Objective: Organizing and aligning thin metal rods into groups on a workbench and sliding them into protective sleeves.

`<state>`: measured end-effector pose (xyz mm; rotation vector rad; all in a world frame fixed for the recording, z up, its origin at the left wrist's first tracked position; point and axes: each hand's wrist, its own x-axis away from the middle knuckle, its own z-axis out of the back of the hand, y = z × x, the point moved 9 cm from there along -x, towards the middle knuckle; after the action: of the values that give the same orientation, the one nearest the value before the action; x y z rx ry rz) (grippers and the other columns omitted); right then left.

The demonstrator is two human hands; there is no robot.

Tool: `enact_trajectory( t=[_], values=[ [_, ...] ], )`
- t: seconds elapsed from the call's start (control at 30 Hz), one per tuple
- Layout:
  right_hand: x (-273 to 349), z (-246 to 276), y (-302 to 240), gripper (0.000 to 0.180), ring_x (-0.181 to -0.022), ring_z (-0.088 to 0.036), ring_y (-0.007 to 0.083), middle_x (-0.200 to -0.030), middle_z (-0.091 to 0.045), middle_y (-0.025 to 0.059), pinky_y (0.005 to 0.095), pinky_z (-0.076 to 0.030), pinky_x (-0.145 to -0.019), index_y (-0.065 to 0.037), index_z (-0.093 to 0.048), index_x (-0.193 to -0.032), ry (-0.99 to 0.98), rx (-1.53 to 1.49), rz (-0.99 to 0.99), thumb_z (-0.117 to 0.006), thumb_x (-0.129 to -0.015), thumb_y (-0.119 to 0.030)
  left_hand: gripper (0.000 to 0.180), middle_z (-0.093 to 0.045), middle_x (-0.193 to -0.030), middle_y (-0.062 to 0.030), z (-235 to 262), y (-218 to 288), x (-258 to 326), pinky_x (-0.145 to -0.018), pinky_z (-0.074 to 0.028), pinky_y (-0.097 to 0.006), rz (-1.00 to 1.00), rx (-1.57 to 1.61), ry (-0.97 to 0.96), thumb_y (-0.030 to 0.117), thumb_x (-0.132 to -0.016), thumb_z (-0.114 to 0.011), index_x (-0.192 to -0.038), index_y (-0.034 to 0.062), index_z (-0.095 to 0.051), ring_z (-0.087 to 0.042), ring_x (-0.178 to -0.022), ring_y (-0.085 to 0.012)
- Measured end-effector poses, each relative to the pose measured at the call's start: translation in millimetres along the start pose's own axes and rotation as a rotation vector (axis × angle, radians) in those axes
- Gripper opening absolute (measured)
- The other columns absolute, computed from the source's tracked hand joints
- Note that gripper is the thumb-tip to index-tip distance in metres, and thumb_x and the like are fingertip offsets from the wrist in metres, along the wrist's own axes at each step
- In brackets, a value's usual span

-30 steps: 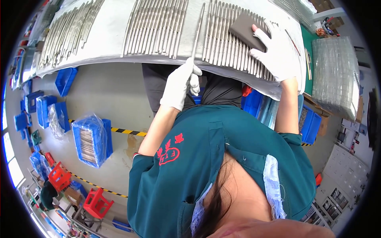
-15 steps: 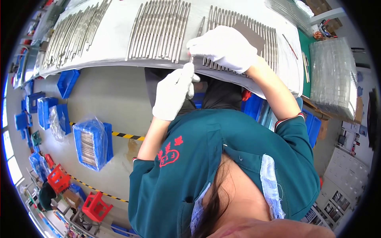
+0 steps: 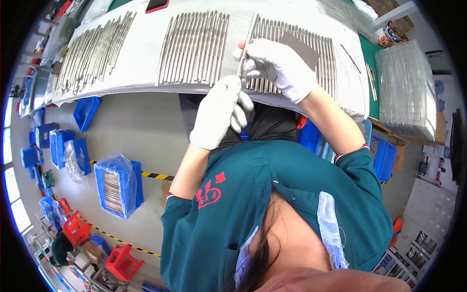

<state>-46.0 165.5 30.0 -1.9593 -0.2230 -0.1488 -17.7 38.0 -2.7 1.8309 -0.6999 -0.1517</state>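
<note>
A slim metal rod (image 3: 252, 28) is held between my two white-gloved hands at the table's near edge, slanting away from me. My left hand (image 3: 219, 109) pinches its near end, the other fingers curled loosely. Further up the shaft, my right hand (image 3: 278, 63) is closed on it between thumb and fingers; a bare fingertip shows out of the glove. Right beside and partly under my right hand lies a row of similar metal rods (image 3: 327, 65). A dark grey sheet (image 3: 302, 51) rests across that row.
Two more groups of rods, a middle row (image 3: 194, 48) and an uneven left one (image 3: 95, 53), lie on the white-covered table (image 3: 141, 53). At right are a thin brown stick (image 3: 351, 58) and a plastic-wrapped stack (image 3: 406, 90). Blue crates (image 3: 134, 187) stand on the floor.
My right hand has turned and its fingers have opened out somewhat around the rod. More of the rod shows above it. A red-edged phone has come into view at the far edge.
</note>
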Motion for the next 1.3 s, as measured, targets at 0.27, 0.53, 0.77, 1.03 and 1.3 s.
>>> enact_trajectory(
  t=[0.27, 0.53, 0.77, 1.03, 1.3],
  values=[
    [-10.7, 4.3, 46.7, 0.025, -0.071, -0.061, 0.0103, -0.091, -0.065, 0.0073, 0.0265, -0.050, -0.058, 0.003, -0.057, -0.109, -0.102, -0.294, -0.196, -0.057, -0.092, -0.016, 0.048, -0.045, -0.047, 0.0002, -3.9, -31.1, 7.2, -0.024, -0.024, -0.022, 0.301, 0.258, 0.055, 0.042, -0.098, -0.044, -0.063, 0.0097, -0.048, -0.036, -0.028, -0.0083],
    [-10.2, 2.1, 65.0, 0.020, -0.073, -0.060, 0.0083, -0.095, -0.063, 0.0069, 0.0261, -0.051, -0.060, 0.001, -0.056, -0.107, -0.068, -0.442, -0.258, -0.058, -0.092, -0.013, 0.047, -0.033, -0.046, 0.0031, -18.1, -29.6, 14.7, -0.025, -0.024, -0.022, 0.429, 0.618, 0.027, 0.039, -0.100, -0.041, -0.062, 0.0119, -0.043, -0.030, -0.028, -0.0084],
    [-6.0, -1.5, 62.5, 0.027, -0.076, -0.062, 0.0124, -0.099, -0.062, 0.0086, 0.0266, -0.052, -0.064, 0.002, -0.055, -0.111, -0.101, -0.405, -0.265, -0.060, -0.092, -0.016, 0.033, -0.036, -0.052, 0.0030, -16.2, -33.0, 15.1, -0.025, -0.023, -0.022, 0.389, 0.762, -0.044, 0.032, -0.102, -0.037, -0.089, 0.0068, -0.053, -0.029, -0.031, -0.0068],
    [36.6, 57.5, -60.4, 0.058, -0.113, -0.058, 0.0255, -0.124, -0.060, 0.0101, 0.0331, -0.043, -0.098, -0.014, -0.051, -0.132, 0.244, 1.340, 0.602, -0.067, -0.081, -0.037, 0.030, -0.030, -0.054, 0.0043, -3.1, -67.4, 4.2, -0.028, -0.022, -0.021, 0.407, 1.010, -0.112, 0.027, -0.102, -0.038, -0.112, 0.0040, -0.054, -0.028, -0.035, -0.0057],
    [39.0, 115.6, -39.8, 0.069, -0.119, -0.047, 0.0396, -0.139, -0.042, 0.0210, 0.0422, -0.037, -0.103, -0.017, -0.049, -0.135, 0.167, 1.803, 0.260, -0.067, -0.075, -0.045, 0.032, -0.025, -0.057, 0.0047, -10.0, -55.6, 8.7, -0.028, -0.022, -0.020, 0.459, 1.105, -0.063, 0.026, -0.103, -0.034, -0.122, 0.0059, -0.052, -0.023, -0.038, -0.0057]
  ],
)
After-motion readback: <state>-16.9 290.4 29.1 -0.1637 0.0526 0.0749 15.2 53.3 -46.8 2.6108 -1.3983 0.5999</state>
